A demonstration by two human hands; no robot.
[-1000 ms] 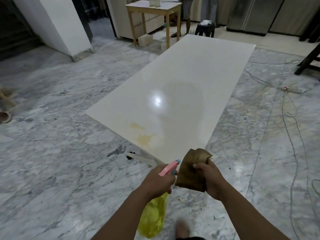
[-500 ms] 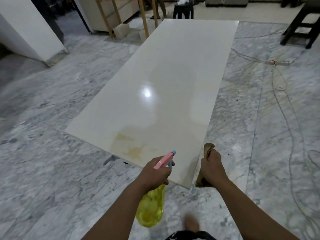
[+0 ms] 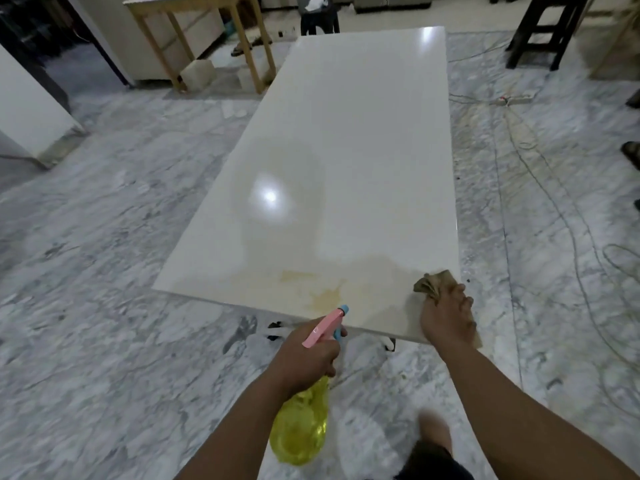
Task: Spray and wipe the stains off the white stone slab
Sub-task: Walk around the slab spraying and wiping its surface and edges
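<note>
Two hands are in the lower half of the frame, both busy. Left hand point(image 3: 306, 355), lower centre, is closed around the neck of a spray bottle point(image 3: 300, 429); yellow see-through body hangs below the fist, pink trigger head with a blue nozzle point(image 3: 343, 310) points up toward the slab's near edge. Right hand point(image 3: 446, 320), lower right of centre, presses palm-down on a brown cloth point(image 3: 433, 284), fingers curled over it; cloth lies on the near right corner of the slab, a crumpled end sticking out past the fingertips.

White stone slab point(image 3: 353, 161) fills the middle of the frame, long side running from bottom centre to top centre, raised off the floor on a low support partly visible under its near edge. Yellowish stains point(image 3: 325, 296) sit on the near end, just beyond the nozzle and left of the cloth. A bright light reflection shows mid-slab.

Grey-veined marble floor point(image 3: 104, 306) surrounds the slab. Wooden table point(image 3: 194, 36) upper left, dark stool point(image 3: 540, 32) upper right, cables point(image 3: 540, 188) trailing along the right side. One bare foot point(image 3: 434, 427) at bottom right of centre, blurred.
</note>
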